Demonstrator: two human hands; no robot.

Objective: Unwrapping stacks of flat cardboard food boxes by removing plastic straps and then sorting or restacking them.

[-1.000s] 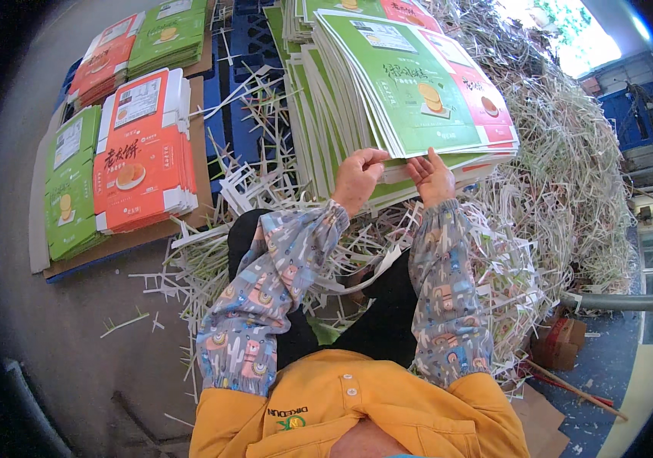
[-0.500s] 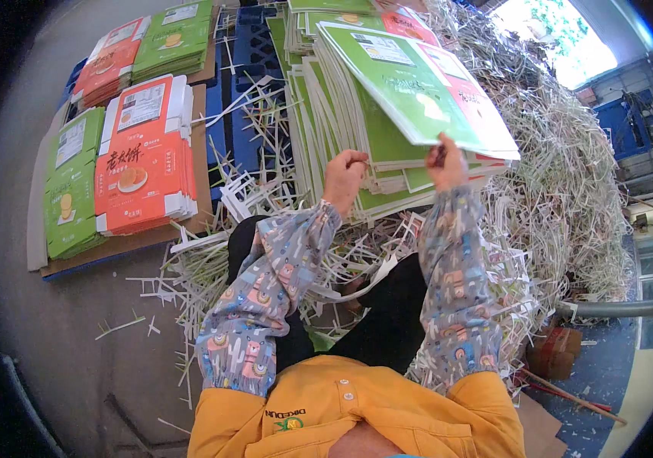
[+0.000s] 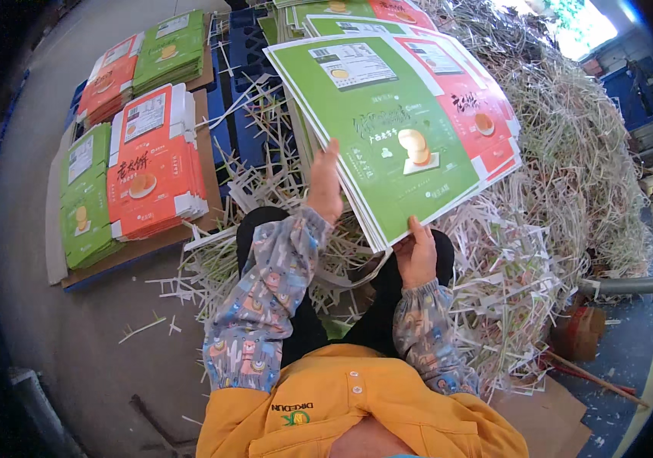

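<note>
A small stack of printed card sheets (image 3: pixel 410 198), green on the left and red on the right, lies tilted in front of me over the pile behind. My right hand (image 3: pixel 416 256) is closed on its near edge, thumb on top and fingers underneath. At the left edge of the stack is my left hand (image 3: pixel 326 187), with the fingertips against the side of the sheets; part of its fingers is hidden. Behind the held sheets, more printed sheets (image 3: pixel 357 25) are piled up.
On the left, flattened green blanks (image 3: pixel 86 191) and red blanks (image 3: pixel 147 183) stand in stacks on a pallet. A blue plastic pallet (image 3: pixel 246 99) lies beyond my left hand. Paper offcuts (image 3: pixel 509 275) heap up on the right, near a grey pipe (image 3: pixel 635 285).
The sheets have come nearer and lower, with their printed face turned more toward me. My right hand has moved down with their edge; my left hand has come to their left edge.
</note>
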